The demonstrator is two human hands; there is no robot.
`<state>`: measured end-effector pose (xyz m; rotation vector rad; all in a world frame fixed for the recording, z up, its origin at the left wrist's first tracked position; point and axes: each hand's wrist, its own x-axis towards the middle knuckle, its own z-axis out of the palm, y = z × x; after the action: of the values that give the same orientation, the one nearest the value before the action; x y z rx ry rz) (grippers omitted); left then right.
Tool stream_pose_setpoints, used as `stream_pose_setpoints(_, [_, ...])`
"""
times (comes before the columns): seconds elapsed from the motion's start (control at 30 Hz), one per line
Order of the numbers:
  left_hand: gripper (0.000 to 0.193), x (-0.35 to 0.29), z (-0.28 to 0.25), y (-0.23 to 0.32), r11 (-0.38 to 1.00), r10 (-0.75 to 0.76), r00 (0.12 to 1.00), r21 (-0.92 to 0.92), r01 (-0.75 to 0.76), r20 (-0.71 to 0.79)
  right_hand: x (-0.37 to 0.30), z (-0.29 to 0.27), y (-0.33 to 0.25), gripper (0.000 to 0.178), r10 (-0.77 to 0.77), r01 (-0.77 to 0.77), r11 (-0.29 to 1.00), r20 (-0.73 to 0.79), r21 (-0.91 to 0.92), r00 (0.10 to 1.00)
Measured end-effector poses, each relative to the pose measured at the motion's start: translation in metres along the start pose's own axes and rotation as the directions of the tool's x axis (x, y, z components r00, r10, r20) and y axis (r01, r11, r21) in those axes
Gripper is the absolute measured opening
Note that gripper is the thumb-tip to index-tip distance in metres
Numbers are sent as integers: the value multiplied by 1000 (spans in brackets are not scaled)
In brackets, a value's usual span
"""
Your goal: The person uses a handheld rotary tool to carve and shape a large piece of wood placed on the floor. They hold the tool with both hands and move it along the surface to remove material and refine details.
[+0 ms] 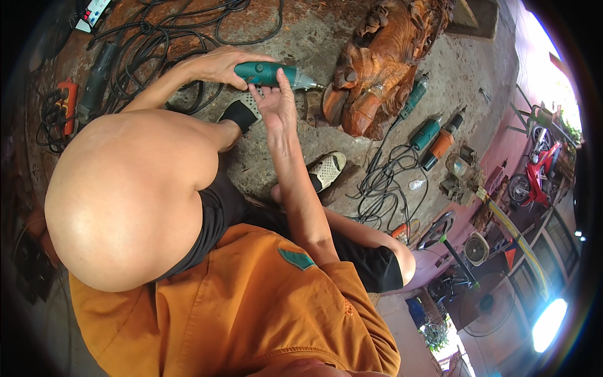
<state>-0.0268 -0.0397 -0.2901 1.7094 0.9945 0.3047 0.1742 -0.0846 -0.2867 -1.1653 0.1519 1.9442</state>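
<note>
A green die grinder (264,73) lies sideways across my two hands, its silver nose and thin bit pointing right. My left hand (220,65) is closed round the rear of its body. Palm up, my right hand (278,110) holds it nearer the nose, with the thumb against the casing and the fingertips at its lower side. Just beyond the bit stands a glossy brown wood carving (383,63) with deep, curling relief. The bit's tip is close to the carving's left edge; whether they touch I cannot tell.
Black cables (151,56) lie coiled at the upper left, near an orange power tool (68,107). Right of the carving are another green grinder (414,97), a shorter green one (426,133) and an orange tool (441,147). More cables (383,195) tangle below them. A red motorbike (541,169) stands far right.
</note>
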Motion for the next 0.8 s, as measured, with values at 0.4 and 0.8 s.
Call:
stream_pose_setpoints(0.4, [91, -10, -3, 11, 1000, 19, 998, 5, -19, 55, -22, 4, 10, 51, 12, -10, 997, -18, 74, 1000])
stream_pose_setpoints(0.8, [91, 11, -3, 3, 999, -33, 998, 23, 34, -44, 12, 5, -16, 54, 7, -6, 1000, 11, -8, 1000])
